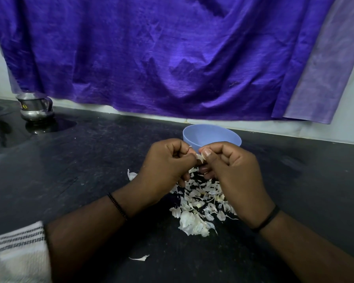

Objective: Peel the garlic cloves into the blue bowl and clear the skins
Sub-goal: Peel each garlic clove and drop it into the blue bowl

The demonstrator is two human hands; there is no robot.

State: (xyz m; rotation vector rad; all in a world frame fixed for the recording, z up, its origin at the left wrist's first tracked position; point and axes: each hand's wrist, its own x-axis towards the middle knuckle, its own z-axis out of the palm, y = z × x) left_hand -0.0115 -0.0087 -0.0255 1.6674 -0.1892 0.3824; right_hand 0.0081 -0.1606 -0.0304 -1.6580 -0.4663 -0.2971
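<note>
- Head view: I look down at both my hands, held close together above a black counter.
- My left hand is curled, its thumb and fingers pinching one side of a small pale clove.
- My right hand is curled too, its thumb pressed on the other side of the same clove; the thumbnail faces me.
- So both hands are clamped on the clove, which sits between the fingertips and is mostly hidden by them. I cannot tell how much skin is left on it.
- Just beyond the grip stands the blue bowl, upright, its near rim partly covered by my knuckles. I cannot see what lies in it.
- Directly below the grip and toward me lies a loose heap of white skins on the counter, running between my two wrists.
- One skin lies just left of my left hand; another lies well toward me, under my left forearm.
- Each wrist wears a thin dark band.
- Far left of the grip and beyond it stands a steel pot near the wall.
- Behind everything hangs a purple cloth, covering most of the wall.
- At the near left corner, a striped white cloth shows beside my left arm.
</note>
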